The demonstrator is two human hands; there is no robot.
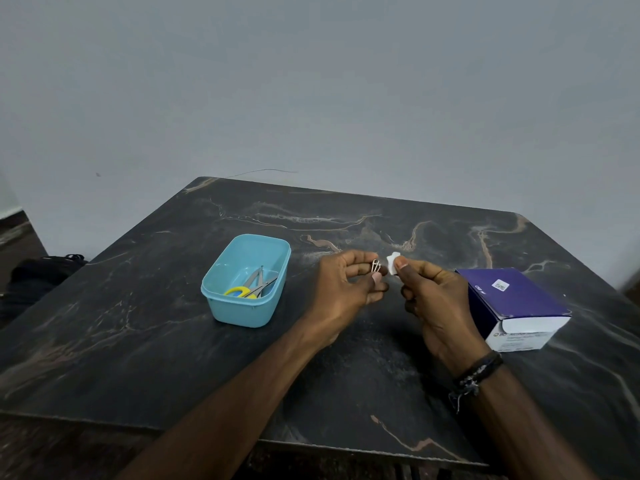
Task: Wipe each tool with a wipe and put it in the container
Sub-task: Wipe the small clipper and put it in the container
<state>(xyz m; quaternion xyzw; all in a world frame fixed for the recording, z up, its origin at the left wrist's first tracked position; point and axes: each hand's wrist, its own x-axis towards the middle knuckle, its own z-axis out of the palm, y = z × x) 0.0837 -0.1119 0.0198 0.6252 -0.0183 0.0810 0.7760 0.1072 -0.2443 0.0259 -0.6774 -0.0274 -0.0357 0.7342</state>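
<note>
Over the middle of the dark marbled table, the left hand pinches a small silver metal tool between thumb and curled fingers, its looped end poking up above the fingertips; what kind of tool it is cannot be told at this size; just right of it, apart by a narrow gap, the right hand pinches a small white wipe between thumb and forefinger, the other fingers curled under; the wrist behind it wears dark bracelets; to the left of the hands stands the light blue container, holding yellow-handled scissors and other metal tools; on the right side of the table, near the right hand, sits a purple and white box; a pale grey wall rises behind the far edge.
</note>
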